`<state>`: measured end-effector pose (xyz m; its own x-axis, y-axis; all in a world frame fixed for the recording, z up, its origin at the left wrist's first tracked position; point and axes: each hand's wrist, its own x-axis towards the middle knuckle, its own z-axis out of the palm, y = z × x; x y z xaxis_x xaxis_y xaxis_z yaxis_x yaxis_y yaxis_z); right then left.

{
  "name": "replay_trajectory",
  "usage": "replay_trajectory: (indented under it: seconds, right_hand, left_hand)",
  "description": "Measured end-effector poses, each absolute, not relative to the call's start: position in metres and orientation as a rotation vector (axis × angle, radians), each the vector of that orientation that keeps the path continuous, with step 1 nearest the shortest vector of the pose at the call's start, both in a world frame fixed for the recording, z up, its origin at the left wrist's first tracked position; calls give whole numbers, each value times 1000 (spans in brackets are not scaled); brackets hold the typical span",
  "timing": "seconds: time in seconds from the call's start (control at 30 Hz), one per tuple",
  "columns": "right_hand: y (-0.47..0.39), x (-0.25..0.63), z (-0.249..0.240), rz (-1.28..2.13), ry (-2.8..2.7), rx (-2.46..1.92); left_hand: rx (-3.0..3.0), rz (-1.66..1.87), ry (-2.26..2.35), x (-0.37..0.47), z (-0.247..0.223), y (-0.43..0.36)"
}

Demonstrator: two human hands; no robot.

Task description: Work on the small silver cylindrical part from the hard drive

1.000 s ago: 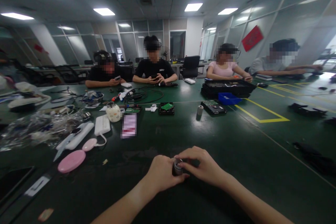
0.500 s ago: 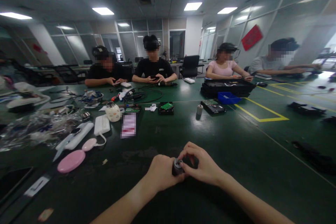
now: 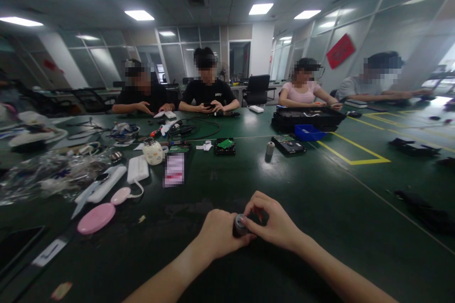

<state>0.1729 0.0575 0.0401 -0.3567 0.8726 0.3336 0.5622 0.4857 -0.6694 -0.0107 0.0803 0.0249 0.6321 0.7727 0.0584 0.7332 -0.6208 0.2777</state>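
Note:
My left hand [image 3: 220, 229] is wrapped round a small grey metal cylinder [image 3: 239, 221], which looks like a small electric motor. It stands roughly upright in the grip, round top facing up, with its lower part hidden by the hand. From the right, my right hand [image 3: 272, 222] reaches over with thumb and forefinger closed in a pinch at the top rim. Whether a tiny part sits between those fingertips is too small to see. Farther off, a similar metal cylinder [image 3: 270, 148] stands on the green table [image 3: 220, 189].
Beyond lie hard drives [image 3: 288, 144], a blue tray [image 3: 310, 132] and a black case [image 3: 307, 118]. On the left are a white mug [image 3: 152, 152], a phone [image 3: 174, 169], a white power bank [image 3: 138, 169] and a pink round case [image 3: 96, 218]. Several people sit opposite.
My right fingertips have shifted slightly on the cylinder's top, which now looks plainer and more covered. My left hand holds still. Across the table, the person at left has moved their hands apart.

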Motion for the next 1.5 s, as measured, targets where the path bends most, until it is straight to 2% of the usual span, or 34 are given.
replay_trajectory:
  seconds: [0.47,1.5]
  right_hand:
    - [56,175,41,674,-2095,-1129]
    - [56,174,45,514,-2122,-1180]
  left_hand:
    - [2615,240,1232,-9,26,79]
    - [2598,216,1245,-10,29,79]
